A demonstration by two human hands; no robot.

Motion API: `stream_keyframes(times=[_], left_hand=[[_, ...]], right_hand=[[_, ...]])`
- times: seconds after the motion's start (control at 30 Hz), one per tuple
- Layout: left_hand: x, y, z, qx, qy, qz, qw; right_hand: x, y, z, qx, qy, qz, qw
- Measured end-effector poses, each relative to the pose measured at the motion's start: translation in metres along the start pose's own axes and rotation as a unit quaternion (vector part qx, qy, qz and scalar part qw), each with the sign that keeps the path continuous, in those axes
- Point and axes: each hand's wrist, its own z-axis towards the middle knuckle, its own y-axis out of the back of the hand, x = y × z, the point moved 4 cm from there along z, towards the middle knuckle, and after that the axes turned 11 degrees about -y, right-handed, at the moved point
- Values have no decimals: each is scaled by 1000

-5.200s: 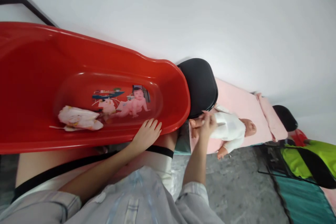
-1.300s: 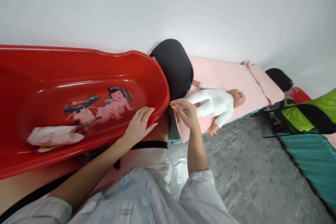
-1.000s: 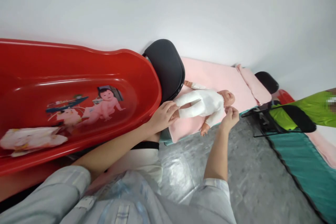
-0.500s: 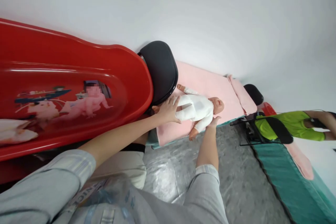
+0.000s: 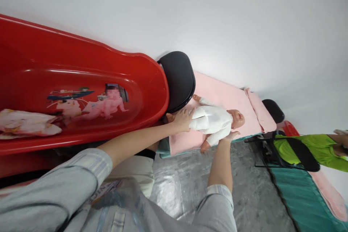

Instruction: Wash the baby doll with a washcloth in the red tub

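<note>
L hand (image 5: 182, 120) closed round baby doll's (image 5: 213, 119) lower legs; R hand (image 5: 230, 137) open under its nr shoulder.

L fingers curl over the shins, feet partly hidden; R thumb spread, fingertips hidden by doll, so exact spread can't be told. Doll in white suit, on its back on pink-sheeted cot (image 5: 221, 87), nr the tub-end & near edge, head twd pillow (image 5: 261, 111) at far end; one doll hand at near edge. Blk chair seat (image 5: 178, 79) btwn cot's tub-end & red baby bathtub (image 5: 146, 83), which holds patterned cloth bundle (image 5: 25, 123). White wall (image 5: 217, 14) behind, grey floor (image 5: 174, 177) below. At R, person in lime shirt (image 5: 323, 148) by blk folding chair (image 5: 303, 154); teal cot (image 5: 301, 195) nearby.
</note>
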Motion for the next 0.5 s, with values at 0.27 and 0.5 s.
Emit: stream_keyframes(times=[0.27,0.5], left_hand=[[-8,2,-27,5,44,46,998],[-38,32,-54,16,58,6,998]], right_hand=[[21,7,-40,64,-19,99,993],[41,0,-107,-77,-221,495,837]])
